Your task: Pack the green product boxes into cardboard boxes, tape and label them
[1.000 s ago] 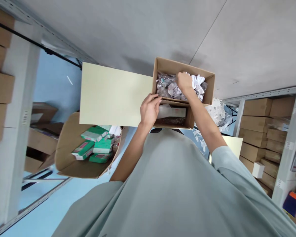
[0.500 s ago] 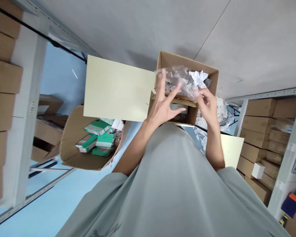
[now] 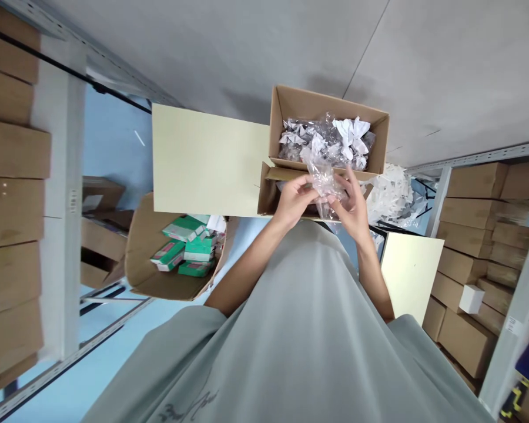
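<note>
Clear plastic wrap (image 3: 321, 176) hangs crumpled between my two hands. My left hand (image 3: 294, 198) pinches it from the left with the fingers closed. From the right my right hand (image 3: 350, 205) grips its lower part between thumb and fingers. Both hands are over the near cardboard box (image 3: 271, 197), whose inside is mostly hidden by them. Just beyond stands an open cardboard box (image 3: 328, 103) filled with crumpled white paper (image 3: 352, 138) and more clear plastic.
A pale board (image 3: 209, 161) lies left of the boxes. Below it, a large carton (image 3: 150, 235) holds several green boxes (image 3: 187, 228). White paper scraps (image 3: 390, 194) are piled at the right. Shelves with stacked cartons (image 3: 476, 182) flank both sides.
My hands have drawn the plastic wrap back from the far box toward me, over the near box. My left hand's spread fingers have closed, and the plastic is more bunched.
</note>
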The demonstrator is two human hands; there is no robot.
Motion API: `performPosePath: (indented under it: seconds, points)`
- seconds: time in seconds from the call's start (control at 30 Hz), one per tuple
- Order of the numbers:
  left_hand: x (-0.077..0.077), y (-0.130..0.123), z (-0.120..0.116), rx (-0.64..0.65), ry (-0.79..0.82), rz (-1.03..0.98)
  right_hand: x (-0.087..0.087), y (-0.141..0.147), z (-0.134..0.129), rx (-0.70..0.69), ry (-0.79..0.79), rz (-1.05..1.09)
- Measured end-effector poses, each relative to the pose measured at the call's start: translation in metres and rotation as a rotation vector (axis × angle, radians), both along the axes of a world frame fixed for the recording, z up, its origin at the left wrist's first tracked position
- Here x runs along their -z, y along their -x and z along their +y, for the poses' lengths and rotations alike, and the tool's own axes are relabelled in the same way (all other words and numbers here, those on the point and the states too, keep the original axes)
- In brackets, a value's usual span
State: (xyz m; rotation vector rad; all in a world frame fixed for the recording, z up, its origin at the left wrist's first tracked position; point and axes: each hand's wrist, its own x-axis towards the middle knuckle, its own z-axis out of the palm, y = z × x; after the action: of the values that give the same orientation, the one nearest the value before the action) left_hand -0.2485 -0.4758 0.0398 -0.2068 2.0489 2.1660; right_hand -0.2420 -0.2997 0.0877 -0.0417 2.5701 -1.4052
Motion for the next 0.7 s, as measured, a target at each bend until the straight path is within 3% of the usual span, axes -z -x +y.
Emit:
performPosePath:
  seconds: [0.1,0.17,0.27,0.4,0.57,0.7]
  points:
    - [-0.005,-0.018,-0.008,0.087,0.397,0.113,0.016,-0.006,-0.002,0.036,0.105,-0.083]
    - [-0.013,-0.033,-0.013,0.231,0.544,0.216,0.028,-0.009,-0.003,0.071,0.128,-0.147]
    - [-0.021,-0.051,-0.019,0.393,0.534,0.313,0.04,-0.016,-0.005,0.111,0.226,-0.2]
    - [-0.008,-0.052,-0.028,0.299,0.49,0.213,0.035,-0.032,-0.01,0.037,0.282,-0.236]
    - [0.032,-0.033,-0.029,0.285,0.469,0.034,0.024,-0.029,-0.012,-0.299,-0.023,-0.127]
    - [0.053,-0.024,-0.017,0.351,0.58,0.007,0.035,-0.006,-0.018,-0.442,-0.365,-0.182]
